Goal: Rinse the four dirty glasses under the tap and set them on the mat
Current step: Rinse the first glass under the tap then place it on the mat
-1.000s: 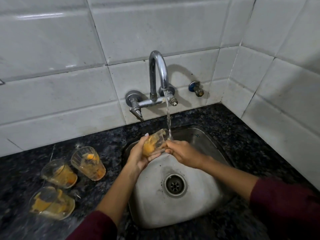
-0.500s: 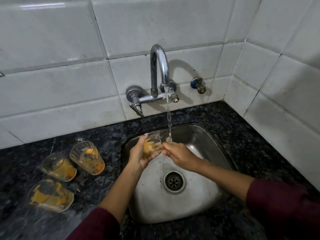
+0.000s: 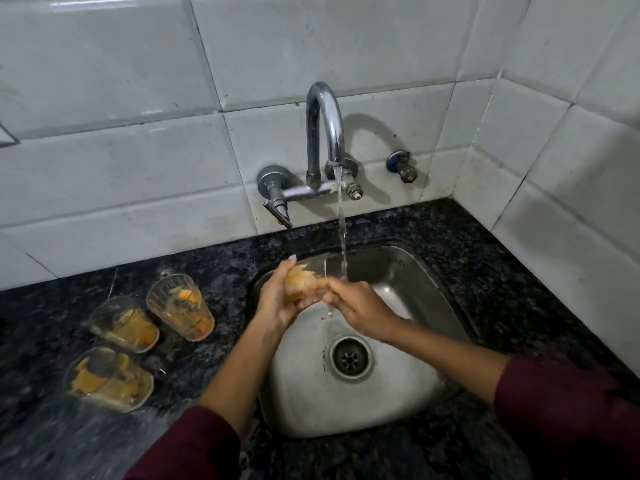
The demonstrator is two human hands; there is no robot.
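Where water (image 3: 341,230) falls from tap (image 3: 325,133), find glass (image 3: 313,277), tipped on its side above sink (image 3: 426,282), mouth turned toward the stream. Gripped at base end by left hand (image 3: 277,301), fingers and thumb curled round the orange-smeared wall. Pinched at lower wall near mouth by right hand (image 3: 358,306), fingertips curled against it. Judged light, stiff and brittle: thin clear wall, likely to chip if knocked on steel or on spout. Judged slippery as well, being wet outside and coated inside with pulpy orange residue. Best taken round the body in a full wrap, as on the left, never by rim alone. Better to hold low, near the thicker base, while turning mouth into the flow and rubbing residue loose with the other fingers. Worth working low over the basin, so that any slip means only a short drop. Left of sink, on dark counter (image 3: 485,258), note three more glasses (image 3: 180,308), close together and all streaked with the same orange; hard to tell whether the nearest stands upright or leans. Probably dry outside, so surer to grasp at pickup, then just as slick once wet. No mat anywhere in view, so no telling where to set down. By the look of things, first of four in hand and none rinsed clean yet.
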